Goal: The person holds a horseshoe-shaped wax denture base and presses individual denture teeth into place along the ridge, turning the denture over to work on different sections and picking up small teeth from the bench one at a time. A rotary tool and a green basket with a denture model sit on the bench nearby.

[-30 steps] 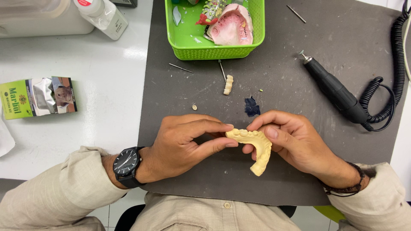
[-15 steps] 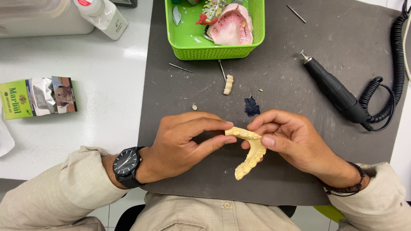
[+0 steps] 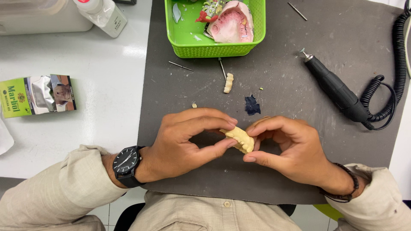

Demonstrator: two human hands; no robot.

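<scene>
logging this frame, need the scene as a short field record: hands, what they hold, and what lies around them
left hand: grips cast's left end, watch on wrist
right hand: grips cast's right end, bracelet on wrist
cast: pale yellow dental cast, held over the mat
mat: dark grey, on white table
basket: green, holds pink model
handpiece: black, coiled cord, on mat at right
teeth piece: small, below basket
blue scrap: on mat above the hands

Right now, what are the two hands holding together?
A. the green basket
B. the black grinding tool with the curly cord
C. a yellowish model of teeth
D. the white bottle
C. Both the left hand and the right hand pinch the yellowish model of teeth between their fingertips, above the dark mat.
</scene>
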